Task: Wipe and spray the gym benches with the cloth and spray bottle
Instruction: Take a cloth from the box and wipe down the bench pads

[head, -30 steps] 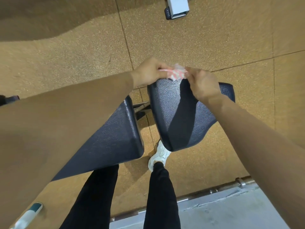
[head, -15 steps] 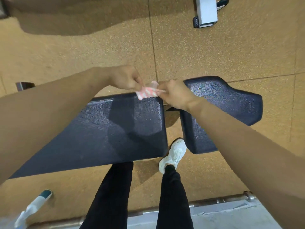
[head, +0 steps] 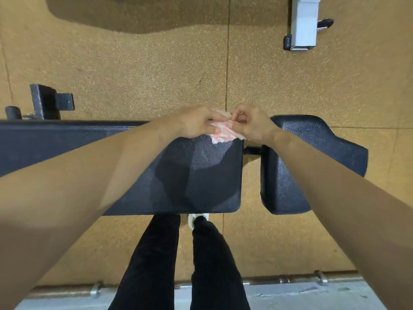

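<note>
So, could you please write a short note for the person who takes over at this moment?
Left hand: pinches the small pink-and-white patterned cloth.
Right hand: pinches the same cloth from the other side; both grips are over the far edge of the long dark padded bench back.
The shorter dark seat pad lies to the right, across a gap.
Spray bottle: not in view.
Done: cannot tell from the pads.
Left: probably spread the cloth, then wipe both pads.

Pebbled, faintly glossy dark vinyl covers the bench pad (head: 201,175), the pink-striped cloth (head: 223,133) looks soft and crumpled, the floor (head: 156,74) speckled rough cork-like
</note>
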`<move>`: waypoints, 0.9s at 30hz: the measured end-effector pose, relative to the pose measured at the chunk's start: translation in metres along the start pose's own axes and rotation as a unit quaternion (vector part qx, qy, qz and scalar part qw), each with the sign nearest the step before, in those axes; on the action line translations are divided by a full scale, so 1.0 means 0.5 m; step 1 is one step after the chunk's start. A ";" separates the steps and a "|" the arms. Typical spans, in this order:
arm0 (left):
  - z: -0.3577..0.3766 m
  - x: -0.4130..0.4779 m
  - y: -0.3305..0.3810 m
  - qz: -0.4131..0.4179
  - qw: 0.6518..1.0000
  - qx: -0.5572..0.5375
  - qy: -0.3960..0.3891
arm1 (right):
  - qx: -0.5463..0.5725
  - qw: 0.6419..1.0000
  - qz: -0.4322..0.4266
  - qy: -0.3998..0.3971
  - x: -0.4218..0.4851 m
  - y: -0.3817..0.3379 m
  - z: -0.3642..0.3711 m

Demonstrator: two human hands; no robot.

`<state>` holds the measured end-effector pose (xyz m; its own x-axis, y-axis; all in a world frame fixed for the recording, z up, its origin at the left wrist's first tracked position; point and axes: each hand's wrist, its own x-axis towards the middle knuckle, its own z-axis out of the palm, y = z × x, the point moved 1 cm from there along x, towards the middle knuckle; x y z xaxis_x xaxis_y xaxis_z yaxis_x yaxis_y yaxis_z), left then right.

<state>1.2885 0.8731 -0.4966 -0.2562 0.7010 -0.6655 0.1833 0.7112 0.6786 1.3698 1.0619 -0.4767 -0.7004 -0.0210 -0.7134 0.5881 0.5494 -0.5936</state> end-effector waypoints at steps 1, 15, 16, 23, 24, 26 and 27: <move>0.002 0.000 -0.009 -0.004 1.000 0.001 -0.008 | 0.016 1.000 -0.008 -0.021 -0.001 0.004 0.000; -0.014 -0.102 -0.074 -0.052 0.996 -0.018 0.066 | -0.209 0.973 -0.095 -0.032 0.030 -0.079 0.049; -0.016 -0.106 -0.081 -0.055 0.996 -0.021 0.071 | -0.223 0.970 -0.094 -0.027 0.033 -0.088 0.055; -0.026 -0.144 -0.136 -0.064 0.992 -0.046 0.102 | -0.277 0.957 -0.087 -0.016 0.053 -0.143 0.110; -0.031 -0.153 -0.142 -0.065 0.992 -0.043 0.101 | -0.278 0.957 -0.086 -0.012 0.055 -0.151 0.120; -0.044 -0.173 -0.155 -0.060 0.993 -0.024 0.095 | -0.279 0.957 -0.083 -0.003 0.058 -0.170 0.143; -0.052 -0.186 -0.162 -0.053 0.994 -0.013 0.093 | -0.285 0.955 -0.082 0.004 0.058 -0.180 0.156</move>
<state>1.2727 0.7492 -0.4815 -0.4446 0.5990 -0.6660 0.1213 0.7769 0.6178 1.3278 0.9468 -0.4730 -0.7680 -0.1408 -0.6248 0.1566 0.9047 -0.3963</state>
